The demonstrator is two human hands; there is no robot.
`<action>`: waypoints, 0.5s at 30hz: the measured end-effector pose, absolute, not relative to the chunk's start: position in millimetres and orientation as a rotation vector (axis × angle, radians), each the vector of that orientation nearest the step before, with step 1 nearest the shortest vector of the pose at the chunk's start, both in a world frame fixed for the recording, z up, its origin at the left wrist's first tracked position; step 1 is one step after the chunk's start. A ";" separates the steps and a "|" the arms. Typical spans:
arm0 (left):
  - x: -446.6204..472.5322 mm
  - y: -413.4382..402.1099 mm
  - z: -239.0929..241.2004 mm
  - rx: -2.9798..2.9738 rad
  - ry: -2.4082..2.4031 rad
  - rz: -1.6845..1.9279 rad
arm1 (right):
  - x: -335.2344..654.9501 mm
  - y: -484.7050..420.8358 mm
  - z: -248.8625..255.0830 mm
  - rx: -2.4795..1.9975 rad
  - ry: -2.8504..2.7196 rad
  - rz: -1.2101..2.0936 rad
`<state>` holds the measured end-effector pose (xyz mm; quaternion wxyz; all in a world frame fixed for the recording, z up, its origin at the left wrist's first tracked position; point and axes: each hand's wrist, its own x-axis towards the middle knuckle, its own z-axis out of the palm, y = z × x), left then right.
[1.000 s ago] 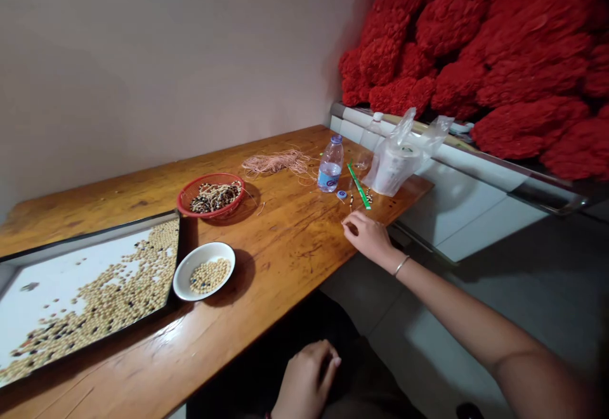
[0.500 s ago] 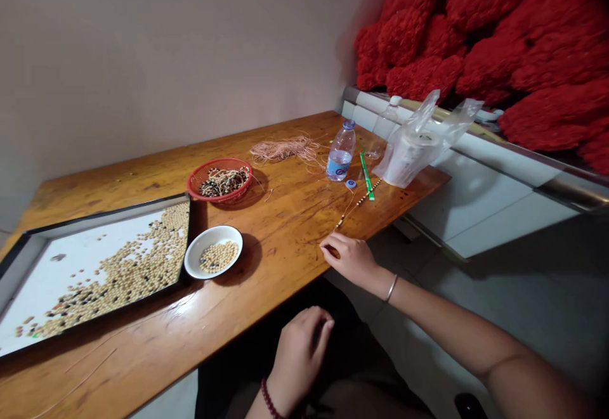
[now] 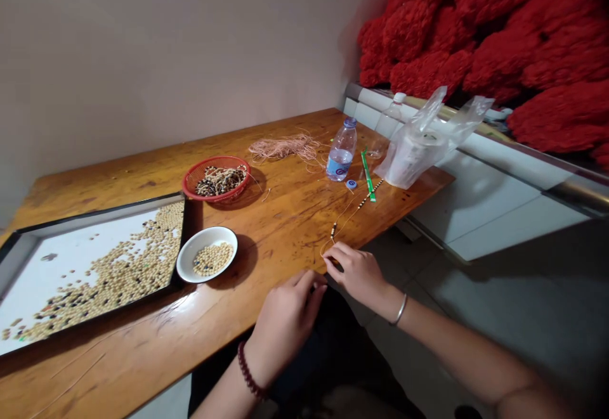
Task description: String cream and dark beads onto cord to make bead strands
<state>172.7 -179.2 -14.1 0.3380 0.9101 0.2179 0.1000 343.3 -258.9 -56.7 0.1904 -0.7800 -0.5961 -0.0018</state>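
A thin cord strung with light and dark beads [image 3: 365,201] lies on the wooden table, and its bare end loops to my right hand [image 3: 358,274]. That hand, with a silver bangle at the wrist, pinches the cord at the table's front edge. My left hand [image 3: 289,310], wearing a dark red bead bracelet, is close by on the left. Its thumb and fingers are brought together; whatever is between them is too small to make out. Left of it, a white bowl [image 3: 184,260] holds pale beads with a few dark ones.
A black-rimmed tray [image 3: 61,232] of loose beads occupies the left. Behind the bowl is a red basket [image 3: 188,184] of strung beads. A tangle of cord [image 3: 285,148], a water bottle [image 3: 339,159], a blue cap [image 3: 351,184], a green packet [image 3: 368,178] and a plastic bag [image 3: 409,159] stand farther back.
My left hand has risen from over the lap to the table edge, near my right hand. The right hand has shifted slightly down and right, and the cord now curves in a loop.
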 end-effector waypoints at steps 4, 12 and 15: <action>227.9 -148.9 3.2 2.752 0.307 0.238 | 348.7 -269.1 -58.0 -2.256 -1.687 -0.009; 333.4 -93.5 -24.9 3.045 -0.063 0.124 | 354.5 -276.2 -66.2 -2.147 -1.705 -0.022; 329.4 -81.8 -26.1 3.043 -0.034 0.022 | 360.2 -276.4 -67.2 -2.113 -1.715 0.014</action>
